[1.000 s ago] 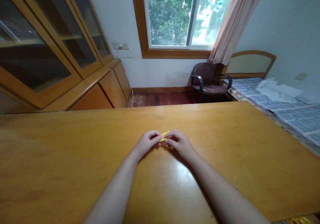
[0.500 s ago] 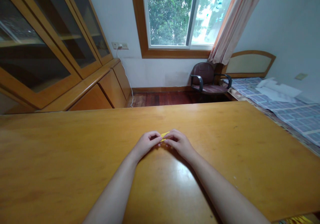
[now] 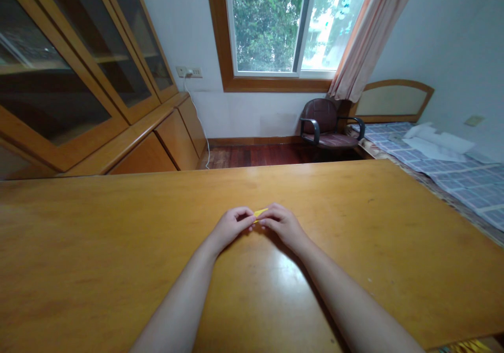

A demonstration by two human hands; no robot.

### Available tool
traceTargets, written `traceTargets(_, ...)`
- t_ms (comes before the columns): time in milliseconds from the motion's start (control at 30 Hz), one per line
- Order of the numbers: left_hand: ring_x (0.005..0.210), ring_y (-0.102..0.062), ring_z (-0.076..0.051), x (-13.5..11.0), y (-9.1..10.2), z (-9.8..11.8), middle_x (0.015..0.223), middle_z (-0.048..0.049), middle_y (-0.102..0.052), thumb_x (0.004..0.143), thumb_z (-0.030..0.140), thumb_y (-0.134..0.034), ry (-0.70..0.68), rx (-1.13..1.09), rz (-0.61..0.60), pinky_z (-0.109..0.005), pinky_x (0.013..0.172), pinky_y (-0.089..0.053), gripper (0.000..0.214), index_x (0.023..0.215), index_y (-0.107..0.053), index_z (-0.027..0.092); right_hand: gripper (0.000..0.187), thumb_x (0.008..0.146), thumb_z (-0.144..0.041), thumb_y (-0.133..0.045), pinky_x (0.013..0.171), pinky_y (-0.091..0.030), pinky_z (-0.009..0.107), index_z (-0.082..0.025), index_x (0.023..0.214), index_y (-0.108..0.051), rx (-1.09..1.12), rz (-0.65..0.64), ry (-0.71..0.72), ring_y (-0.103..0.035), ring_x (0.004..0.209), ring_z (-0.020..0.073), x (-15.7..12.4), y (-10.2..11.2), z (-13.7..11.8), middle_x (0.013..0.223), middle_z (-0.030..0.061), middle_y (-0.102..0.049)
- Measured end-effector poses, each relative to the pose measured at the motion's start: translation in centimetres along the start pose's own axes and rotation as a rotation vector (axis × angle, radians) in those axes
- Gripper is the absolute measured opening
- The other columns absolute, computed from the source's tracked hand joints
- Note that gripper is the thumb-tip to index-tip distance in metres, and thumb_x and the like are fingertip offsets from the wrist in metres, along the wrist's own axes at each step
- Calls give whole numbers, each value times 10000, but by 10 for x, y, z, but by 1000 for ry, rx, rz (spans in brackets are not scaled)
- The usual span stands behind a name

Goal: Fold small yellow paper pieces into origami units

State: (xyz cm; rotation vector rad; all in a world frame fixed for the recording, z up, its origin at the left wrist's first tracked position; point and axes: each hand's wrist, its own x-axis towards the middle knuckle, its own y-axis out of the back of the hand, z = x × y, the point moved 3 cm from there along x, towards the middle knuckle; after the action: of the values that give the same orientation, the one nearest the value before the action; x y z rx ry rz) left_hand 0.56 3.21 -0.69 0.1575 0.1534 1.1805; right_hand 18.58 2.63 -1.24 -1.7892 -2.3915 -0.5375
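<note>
A small piece of yellow paper (image 3: pixel 260 213) lies folded between my two hands in the middle of a long wooden table (image 3: pixel 118 237). My left hand (image 3: pixel 230 226) pinches its left end with curled fingers. My right hand (image 3: pixel 282 225) pinches its right end, fingers pressed together over it. Most of the paper is hidden under my fingertips; only a thin yellow sliver shows. Both forearms reach in from the near edge of the table.
A wooden cabinet with glass doors (image 3: pixel 79 80) runs along the left wall. Beyond the table stand a dark armchair (image 3: pixel 325 124) under the window (image 3: pixel 287 24) and a bed with a checked cover (image 3: pixel 449 169) at the right.
My fingers have closed further over the yellow paper, so less of it shows. Hands and arms stay in the same place.
</note>
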Motion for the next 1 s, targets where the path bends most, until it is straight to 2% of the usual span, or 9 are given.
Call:
traceTargets(233,593,-559,-123,1,-1,0,618,4,-621,810,417,-671,12,-8,9,-231,591,-425,282,719,-653,150,113,850,-189,-661,739,-498,276,-228,825,-764,-9,2,-25,-629,771,153,2,-1,0,809,14,-665)
traceTargets(333,610,-589,-130,1,-2,-2,653,-14,-655,811,427,-675,20,-34,3,-238,602,-455,290,741,-670,146,114,857,-188,-650,753,-495,281,-216,808,-750,-32,26,-21,-632,776,156,3,-1,-1,805,17,-670)
traceTargets(467,670,-651,-150,2,-3,-8,730,-27,-693,796,442,-697,34,-178,71,-260,653,-512,296,842,-638,156,116,862,-200,-646,773,-481,287,-215,797,-741,-87,73,8,-616,804,163,3,1,-1,800,20,-670)
traceTargets(533,736,-683,-165,1,-5,-10,767,-23,-700,788,421,-712,-1,-217,106,-283,719,-540,307,929,-611,169,114,860,-207,-647,769,-476,290,-217,796,-741,-88,100,11,-610,806,167,3,3,-2,793,20,-665)
traceTargets(633,807,-688,-169,-1,-5,-9,840,-16,-693,777,359,-733,-124,-125,197,-307,780,-558,323,1004,-575,192,105,851,-210,-653,775,-477,299,-220,797,-742,-56,137,19,-611,804,171,4,5,-3,790,21,-663)
traceTargets(733,828,-668,-159,-4,-5,-2,928,-27,-691,784,325,-731,-222,119,310,-294,789,-552,246,963,-614,203,98,842,-219,-659,758,-491,302,-221,787,-741,-6,165,18,-615,780,171,4,7,-6,786,23,-660)
traceTargets(833,809,-660,-157,-6,-6,7,873,-21,-703,841,298,-669,-288,284,324,-286,797,-540,106,893,-657,207,89,830,-240,-670,718,-513,294,-219,781,-742,57,175,-10,-620,745,163,5,6,-8,795,27,-652)
traceTargets(1000,812,-660,-162,-8,-5,16,842,-33,-712,880,269,-633,-414,353,326,-277,790,-523,88,835,-675,206,76,825,-251,-677,650,-526,280,-211,790,-732,158,163,-43,-615,654,134,3,3,-9,819,18,-624)
